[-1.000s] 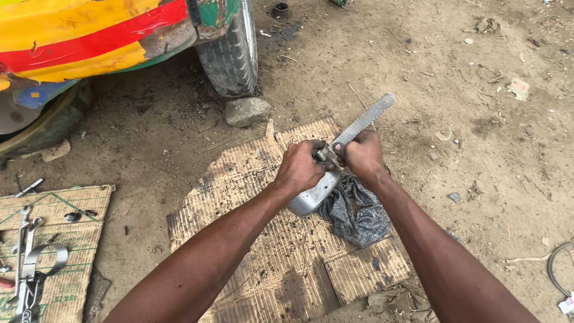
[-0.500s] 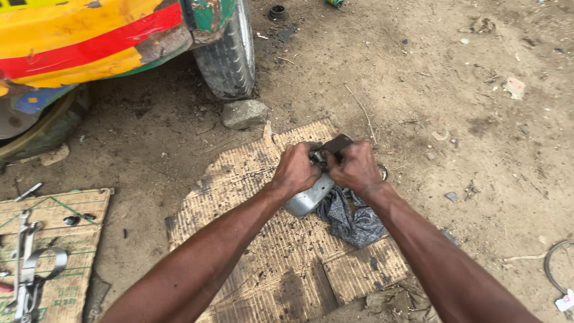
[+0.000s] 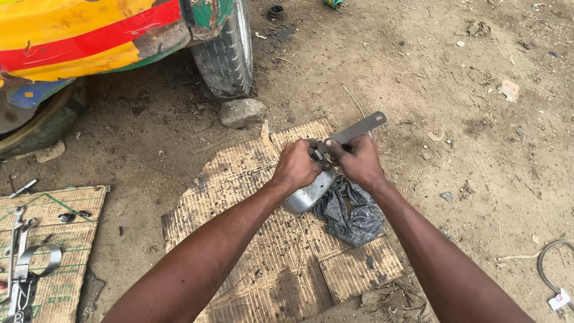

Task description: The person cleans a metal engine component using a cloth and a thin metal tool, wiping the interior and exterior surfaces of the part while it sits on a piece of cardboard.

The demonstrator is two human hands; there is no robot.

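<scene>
Head view, looking down over both forearms to a worn sheet of corrugated cardboard (image 3: pixel 251 239) lying on bare dirt ground (image 3: pixel 454 90). The left hand (image 3: pixel 297 168) is curled shut around the upper end of a rounded silver metal part (image 3: pixel 306 194), which sits over the middle of the cardboard, its lower end just beside a crumpled dark grey rag (image 3: pixel 353 209). The right hand (image 3: pixel 357 160) is closed in a fist around the near end of a flat grey metal wrench (image 3: pixel 359 127), whose free end points up and to the right, away from the person. The two hands are touching or nearly touching above the metal part; the spot where the wrench meets the part is covered by the fingers, so the fitting there cannot be made out. The rag lies on the cardboard beneath and to the right of the part, partly under the right wrist. Beyond the cardboard a grey stone (image 3: pixel 241 112) rests just in front of a black tyre (image 3: pixel 227 51) of a vehicle with a yellow, red and green body (image 3: pixel 78 36). At lower left a second piece of cardboard (image 3: pixel 54 239) carries several loose metal tools (image 3: pixel 21 263), well apart from the hands. A looped cable (image 3: pixel 553 269) lies at the right edge.
</scene>
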